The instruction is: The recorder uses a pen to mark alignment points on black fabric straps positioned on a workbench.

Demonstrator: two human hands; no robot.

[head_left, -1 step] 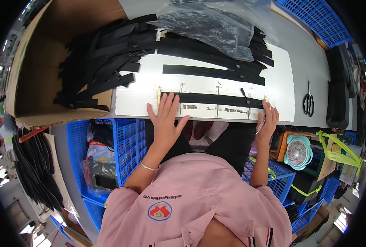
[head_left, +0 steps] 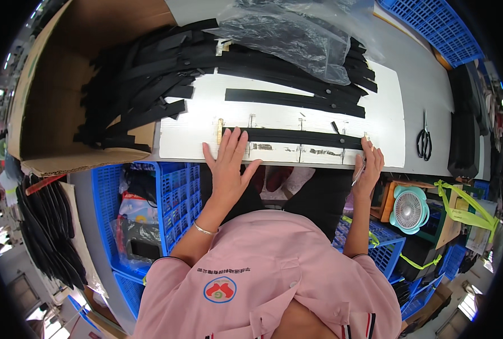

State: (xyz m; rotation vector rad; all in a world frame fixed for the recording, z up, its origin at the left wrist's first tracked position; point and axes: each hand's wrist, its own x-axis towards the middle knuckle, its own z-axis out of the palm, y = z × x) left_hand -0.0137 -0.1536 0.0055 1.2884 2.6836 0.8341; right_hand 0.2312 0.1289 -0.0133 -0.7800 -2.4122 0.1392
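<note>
The left hand (head_left: 229, 161) lies flat and open on one end of the black strap (head_left: 302, 137), the right hand (head_left: 369, 165) open-fingered at the other, apparently stretching it straight against the white board (head_left: 178, 138).

Single head-worn fisheye view, looking steeply down from close above the white work board (head_left: 285, 121) (edges bend, rim detail probably unreliable); no second view.
</note>
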